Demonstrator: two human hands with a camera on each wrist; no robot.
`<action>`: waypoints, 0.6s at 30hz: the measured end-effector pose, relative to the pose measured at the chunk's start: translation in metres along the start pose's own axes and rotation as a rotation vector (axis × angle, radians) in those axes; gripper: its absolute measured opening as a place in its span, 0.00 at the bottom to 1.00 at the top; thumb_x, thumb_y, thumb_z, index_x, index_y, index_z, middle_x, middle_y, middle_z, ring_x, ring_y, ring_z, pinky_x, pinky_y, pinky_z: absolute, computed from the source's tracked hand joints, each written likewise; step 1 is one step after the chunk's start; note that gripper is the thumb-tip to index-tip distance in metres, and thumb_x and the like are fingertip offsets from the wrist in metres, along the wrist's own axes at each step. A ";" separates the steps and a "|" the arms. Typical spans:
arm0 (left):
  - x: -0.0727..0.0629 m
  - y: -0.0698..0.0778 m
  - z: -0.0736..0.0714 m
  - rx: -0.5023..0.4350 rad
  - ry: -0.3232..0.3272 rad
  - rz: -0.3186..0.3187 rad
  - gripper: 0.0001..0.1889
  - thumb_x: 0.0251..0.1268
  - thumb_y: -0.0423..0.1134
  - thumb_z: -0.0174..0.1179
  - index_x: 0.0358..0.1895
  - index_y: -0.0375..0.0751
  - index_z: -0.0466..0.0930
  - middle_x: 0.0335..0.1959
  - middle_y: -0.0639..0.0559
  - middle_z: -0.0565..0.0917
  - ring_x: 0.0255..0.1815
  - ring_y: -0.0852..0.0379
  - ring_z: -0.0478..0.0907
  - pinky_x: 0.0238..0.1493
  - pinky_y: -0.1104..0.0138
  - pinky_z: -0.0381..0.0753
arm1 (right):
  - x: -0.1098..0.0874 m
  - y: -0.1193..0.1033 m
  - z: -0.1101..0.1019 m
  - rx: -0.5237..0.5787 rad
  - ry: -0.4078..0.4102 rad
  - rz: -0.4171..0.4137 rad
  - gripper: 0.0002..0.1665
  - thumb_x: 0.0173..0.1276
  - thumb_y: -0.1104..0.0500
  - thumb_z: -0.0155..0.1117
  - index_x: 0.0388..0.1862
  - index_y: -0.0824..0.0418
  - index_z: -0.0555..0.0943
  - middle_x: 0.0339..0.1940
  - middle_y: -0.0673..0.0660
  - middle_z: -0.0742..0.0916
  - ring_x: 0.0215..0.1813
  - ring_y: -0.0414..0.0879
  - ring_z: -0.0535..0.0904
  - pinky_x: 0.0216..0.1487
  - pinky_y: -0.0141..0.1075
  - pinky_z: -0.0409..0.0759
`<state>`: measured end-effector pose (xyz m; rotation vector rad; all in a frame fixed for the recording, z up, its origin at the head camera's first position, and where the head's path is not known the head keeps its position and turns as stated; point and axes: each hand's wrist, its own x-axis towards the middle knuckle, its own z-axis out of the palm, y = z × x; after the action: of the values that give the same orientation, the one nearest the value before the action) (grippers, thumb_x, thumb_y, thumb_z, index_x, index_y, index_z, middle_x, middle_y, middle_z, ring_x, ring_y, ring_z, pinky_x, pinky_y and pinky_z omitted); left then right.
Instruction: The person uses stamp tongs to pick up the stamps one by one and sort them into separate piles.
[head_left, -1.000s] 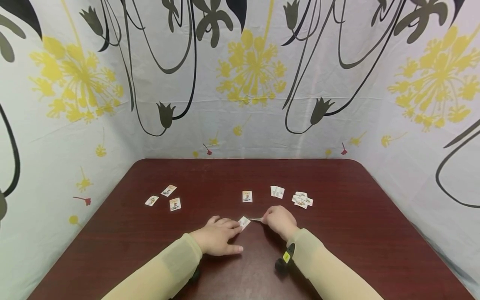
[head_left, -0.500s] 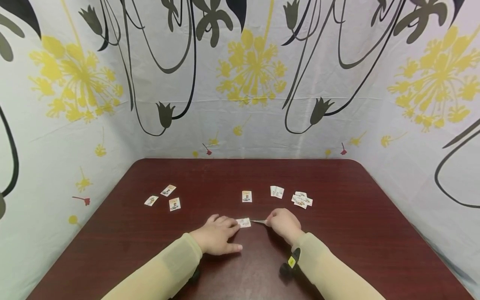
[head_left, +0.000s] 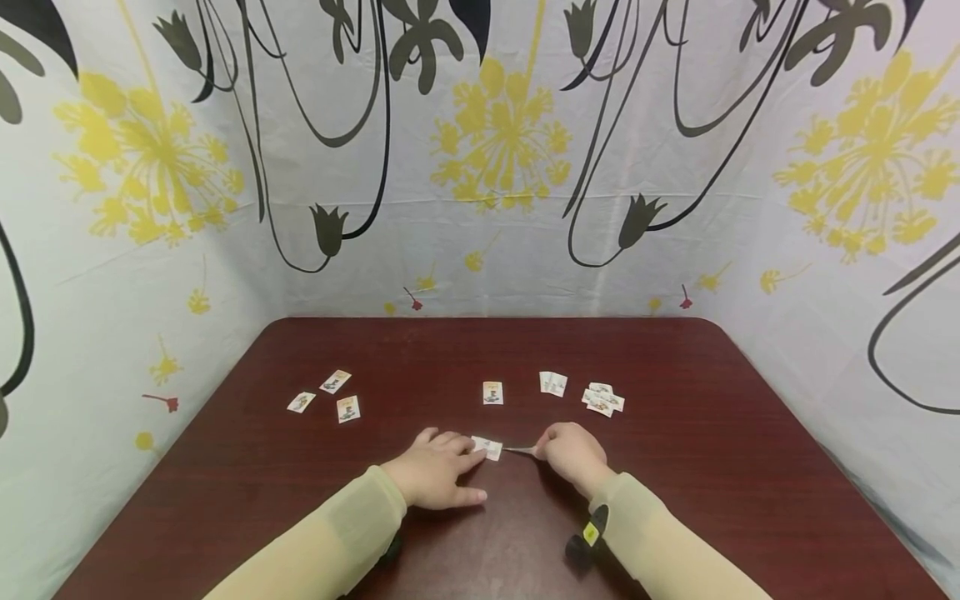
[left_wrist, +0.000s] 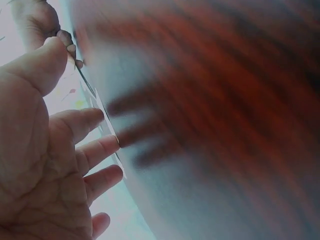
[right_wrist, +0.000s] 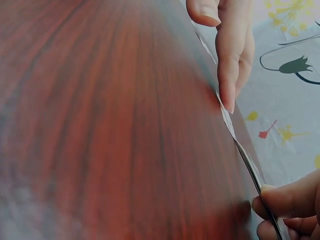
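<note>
One card [head_left: 492, 449] lies on the table [head_left: 495, 550] under the spread fingers of the left hand [head_left: 438, 472], a thin metal tool [head_left: 519, 451] at its edge, clamped in the right hand's [head_left: 574, 455] fingers. Only the left wrist view bares the left palm [left_wrist: 37, 175]; the head view has three loose cards [head_left: 348, 409] leftward, one single card [head_left: 492, 392] beyond, two overlapping groups [head_left: 603, 400] rightward.

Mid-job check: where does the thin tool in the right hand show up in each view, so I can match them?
Head: the thin tool lies just below and right of centre, between the right hand and the card.
Left wrist: upper left, a narrow dark line.
Right wrist: lower right, slanting up leftward from the gripping fingers.
Shared landmark: the left hand, visible in all three.
</note>
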<state>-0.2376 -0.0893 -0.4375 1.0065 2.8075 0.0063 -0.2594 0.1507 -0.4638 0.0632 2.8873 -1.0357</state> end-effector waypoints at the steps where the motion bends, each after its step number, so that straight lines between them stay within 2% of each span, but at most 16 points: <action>1: 0.000 0.000 0.000 0.005 -0.001 0.002 0.37 0.64 0.69 0.48 0.71 0.54 0.66 0.68 0.52 0.69 0.70 0.51 0.61 0.69 0.47 0.53 | 0.000 0.000 0.000 0.000 -0.001 -0.001 0.05 0.56 0.58 0.67 0.21 0.51 0.84 0.28 0.45 0.84 0.31 0.43 0.76 0.32 0.39 0.72; 10: -0.001 0.002 -0.001 0.025 -0.007 0.009 0.36 0.63 0.70 0.48 0.71 0.57 0.67 0.69 0.51 0.68 0.70 0.49 0.61 0.69 0.47 0.53 | -0.002 0.001 0.001 -0.018 -0.004 -0.014 0.06 0.54 0.57 0.68 0.20 0.50 0.83 0.26 0.44 0.83 0.30 0.42 0.75 0.32 0.39 0.71; 18: -0.001 0.002 -0.001 -0.009 -0.013 0.006 0.35 0.64 0.69 0.49 0.70 0.57 0.67 0.70 0.52 0.67 0.72 0.50 0.59 0.69 0.46 0.51 | 0.002 -0.003 0.001 -0.034 -0.008 -0.026 0.05 0.55 0.56 0.68 0.20 0.51 0.84 0.28 0.44 0.84 0.30 0.42 0.75 0.32 0.39 0.72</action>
<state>-0.2361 -0.0885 -0.4363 1.0097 2.7895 0.0131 -0.2620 0.1475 -0.4626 0.0201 2.9052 -0.9882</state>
